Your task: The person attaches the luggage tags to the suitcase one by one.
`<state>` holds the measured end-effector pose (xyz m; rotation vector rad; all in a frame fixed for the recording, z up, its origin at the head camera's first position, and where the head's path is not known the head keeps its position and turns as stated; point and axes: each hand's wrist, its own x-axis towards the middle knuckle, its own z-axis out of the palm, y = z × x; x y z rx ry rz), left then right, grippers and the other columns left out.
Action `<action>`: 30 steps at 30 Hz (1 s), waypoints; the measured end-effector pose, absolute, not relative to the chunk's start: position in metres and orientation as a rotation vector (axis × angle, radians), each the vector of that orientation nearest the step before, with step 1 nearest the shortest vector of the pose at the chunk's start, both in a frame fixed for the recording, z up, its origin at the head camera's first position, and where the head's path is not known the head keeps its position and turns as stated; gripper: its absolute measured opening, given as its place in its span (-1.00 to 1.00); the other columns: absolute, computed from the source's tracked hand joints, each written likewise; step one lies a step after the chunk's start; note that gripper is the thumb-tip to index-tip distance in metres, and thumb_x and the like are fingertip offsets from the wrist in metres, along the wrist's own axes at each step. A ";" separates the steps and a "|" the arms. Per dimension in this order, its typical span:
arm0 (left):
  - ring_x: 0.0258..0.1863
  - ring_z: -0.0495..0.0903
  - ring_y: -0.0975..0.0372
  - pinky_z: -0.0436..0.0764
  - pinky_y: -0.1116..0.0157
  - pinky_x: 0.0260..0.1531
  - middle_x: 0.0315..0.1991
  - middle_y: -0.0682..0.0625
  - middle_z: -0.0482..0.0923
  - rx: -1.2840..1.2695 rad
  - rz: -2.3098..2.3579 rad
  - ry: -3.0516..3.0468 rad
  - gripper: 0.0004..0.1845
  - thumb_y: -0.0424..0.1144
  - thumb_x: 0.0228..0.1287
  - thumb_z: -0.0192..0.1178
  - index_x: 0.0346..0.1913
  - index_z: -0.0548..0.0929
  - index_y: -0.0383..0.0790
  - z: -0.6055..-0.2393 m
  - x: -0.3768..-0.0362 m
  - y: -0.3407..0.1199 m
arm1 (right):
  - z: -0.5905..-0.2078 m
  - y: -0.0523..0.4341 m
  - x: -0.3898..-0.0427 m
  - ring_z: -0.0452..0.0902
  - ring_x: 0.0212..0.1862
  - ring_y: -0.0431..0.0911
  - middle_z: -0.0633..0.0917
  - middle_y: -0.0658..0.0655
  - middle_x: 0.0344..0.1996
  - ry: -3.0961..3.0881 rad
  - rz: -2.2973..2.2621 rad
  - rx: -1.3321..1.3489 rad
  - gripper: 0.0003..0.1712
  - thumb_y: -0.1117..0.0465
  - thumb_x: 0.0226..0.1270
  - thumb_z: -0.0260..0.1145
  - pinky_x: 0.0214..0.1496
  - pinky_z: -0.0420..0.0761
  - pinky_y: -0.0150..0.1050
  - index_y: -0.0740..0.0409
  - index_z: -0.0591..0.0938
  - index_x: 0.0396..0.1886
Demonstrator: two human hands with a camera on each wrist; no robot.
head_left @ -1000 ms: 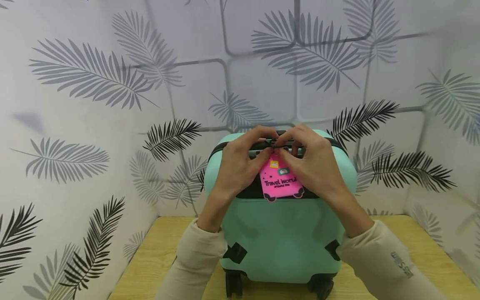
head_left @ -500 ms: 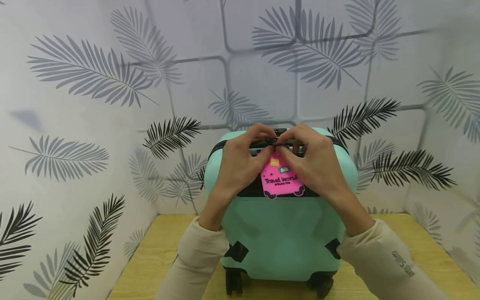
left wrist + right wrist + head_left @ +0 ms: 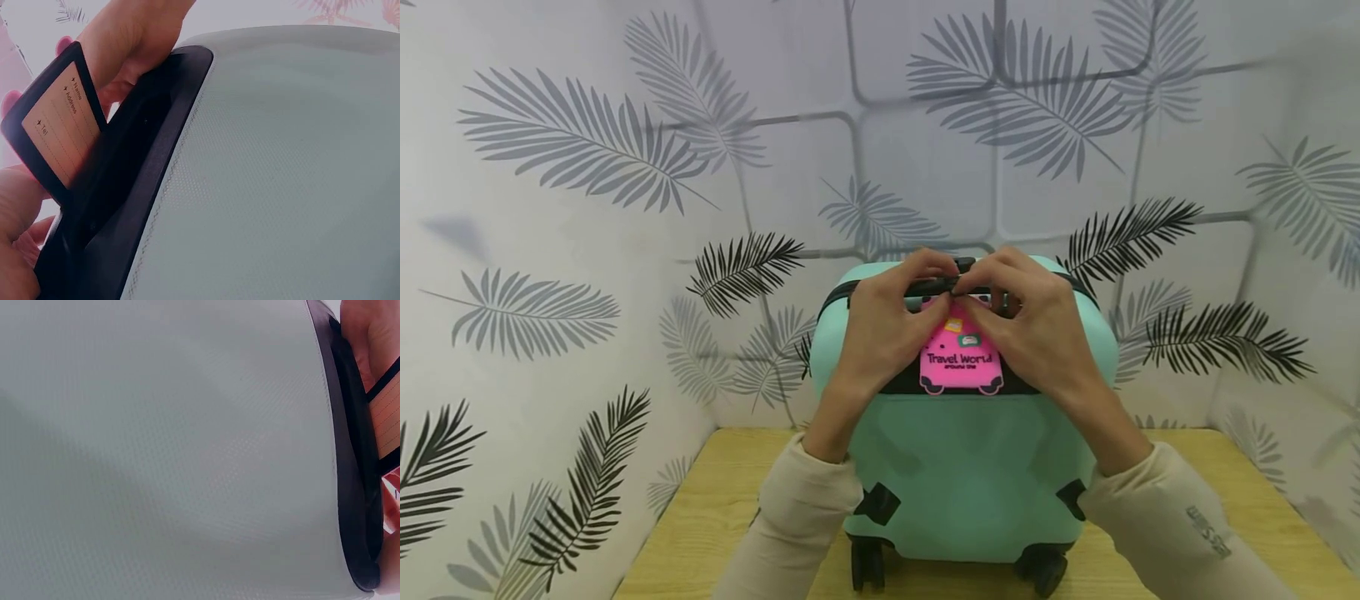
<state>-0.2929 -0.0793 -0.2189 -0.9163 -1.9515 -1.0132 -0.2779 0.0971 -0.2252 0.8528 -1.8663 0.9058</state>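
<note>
On top of the mint green hard-shell suitcase [image 3: 964, 450], in my head view, my left hand [image 3: 880, 333] and my right hand [image 3: 1037, 333] meet at its black carry handle [image 3: 936, 286]. Both pinch the thin strap of the pink rubber luggage tag [image 3: 961, 360], which hangs down the front. The strap is tiny, so I think it could slip out of my fingertips, and the tag would drop. The suitcase stands on little black wheels [image 3: 868, 567] (wheels roll!), so a hard tug could make it scoot across the pale wooden tabletop [image 3: 722, 492]. White walls with grey and black leaf prints [image 3: 587, 167] close around us.

From my left wrist, I see the tag's back, a tan name card in a black frame [image 3: 59, 125], leaning on the handle.

From my right wrist, I mostly see green shell [image 3: 156, 450].
</note>
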 end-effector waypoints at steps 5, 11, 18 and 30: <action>-0.11 0.68 0.32 0.57 0.30 -0.06 -0.20 0.04 0.71 -0.928 -1.006 -1.934 -0.81 -0.32 0.17 0.31 -0.14 0.67 -0.12 -0.221 -0.294 -0.079 | -0.226 0.098 -0.278 0.35 -0.50 -0.24 0.66 -0.06 -0.41 -1.849 0.953 0.839 -0.84 0.39 0.09 0.48 -0.46 0.35 -0.43 0.04 0.76 -0.38; -0.21 0.62 0.28 0.54 0.32 -0.13 -0.28 0.02 0.65 -0.909 -0.968 -1.920 -0.82 -0.30 0.14 0.32 -0.16 0.66 -0.12 -0.221 -0.294 -0.079 | -0.225 0.094 -0.278 0.34 -0.57 -0.25 0.72 -0.04 -0.42 -1.802 0.973 0.805 -0.86 0.35 0.07 0.51 -0.52 0.32 -0.46 0.05 0.80 -0.36; -0.38 0.49 0.30 0.43 0.33 -0.29 -0.48 0.05 0.51 -0.909 -0.972 -1.902 -0.83 -0.31 0.12 0.32 -0.20 0.63 -0.10 -0.220 -0.296 -0.078 | -0.226 0.092 -0.277 0.32 -0.64 -0.26 0.76 -0.03 -0.43 -1.758 0.993 0.806 -0.88 0.30 0.07 0.52 -0.56 0.29 -0.48 0.04 0.82 -0.35; -0.42 0.50 0.31 0.39 0.37 -0.46 -0.47 0.07 0.54 -0.864 -0.949 -1.940 -0.89 -0.33 0.15 0.26 -0.24 0.64 -0.12 -0.220 -0.293 -0.075 | -0.227 0.094 -0.281 0.32 -0.60 -0.27 0.75 0.01 -0.40 -1.732 0.929 0.865 -0.86 0.34 0.04 0.53 -0.52 0.29 -0.49 0.06 0.80 -0.38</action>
